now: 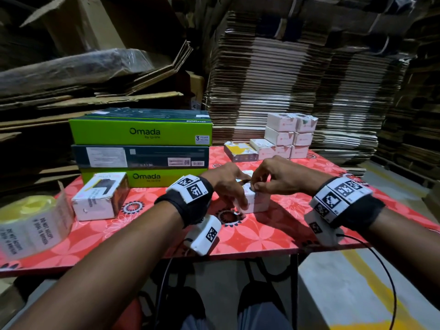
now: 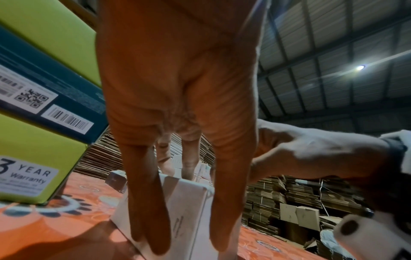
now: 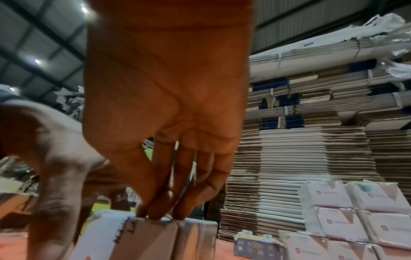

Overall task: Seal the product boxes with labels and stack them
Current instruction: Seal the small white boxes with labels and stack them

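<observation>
- A small white box [image 1: 256, 201] sits on the red flowered counter [image 1: 262, 234], right between both hands.
- The left hand [image 1: 226, 182] reaches down over it, fingers [image 2: 146, 211] long and straight against its near side.
- The right hand [image 1: 278, 177] bends down from the other side, and its bunched fingers [image 3: 160, 207] press on the box's top edge.
- A label may be under those fingertips, but it is too hidden to make out.
- Behind, white boxes [image 1: 289, 134] stand in a stack.
- A roll of labels [image 1: 31, 225] lies far left, partly cut off.
- Green and blue boxes [image 1: 140, 144] are piled at the back left.
</observation>
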